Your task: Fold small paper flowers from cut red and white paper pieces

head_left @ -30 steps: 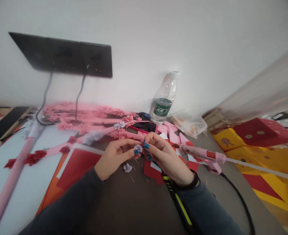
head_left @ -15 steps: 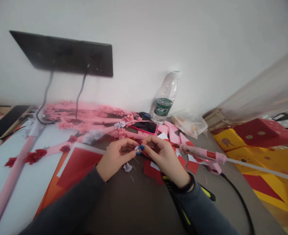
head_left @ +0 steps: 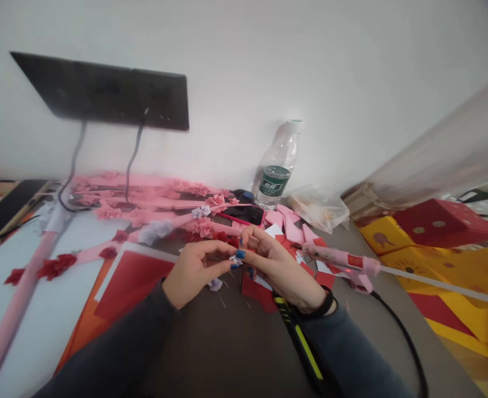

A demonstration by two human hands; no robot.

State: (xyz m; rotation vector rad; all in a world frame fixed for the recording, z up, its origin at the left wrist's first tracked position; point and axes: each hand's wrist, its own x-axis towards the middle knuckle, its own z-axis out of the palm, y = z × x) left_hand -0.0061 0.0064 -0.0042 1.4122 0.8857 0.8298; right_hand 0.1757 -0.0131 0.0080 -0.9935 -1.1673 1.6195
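Between my fingertips is a small pale-lilac paper flower (head_left: 236, 260), partly covered by them. My left hand (head_left: 197, 270) pinches it from the left side. My right hand (head_left: 275, 268), with blue nails, pinches it from the right with thumb and forefinger. Just below, on the table, lies another lilac paper flower (head_left: 215, 284). Red paper pieces (head_left: 254, 293) lie under and beside my right hand. A black and yellow utility knife (head_left: 300, 337) rests by my right forearm.
A pink glue gun (head_left: 339, 261) with a long stick and black cable lies to the right. Behind my hands are a phone (head_left: 244, 214), a water bottle (head_left: 275, 177) and pink flowered strips (head_left: 165, 190). Red sheets (head_left: 134, 282) lie left; yellow boxes (head_left: 426, 271) stand right.
My right hand has turned a little and its fingers have spread slightly around the lilac flower. More of the utility knife shows beside the forearm. The view has shifted slightly.
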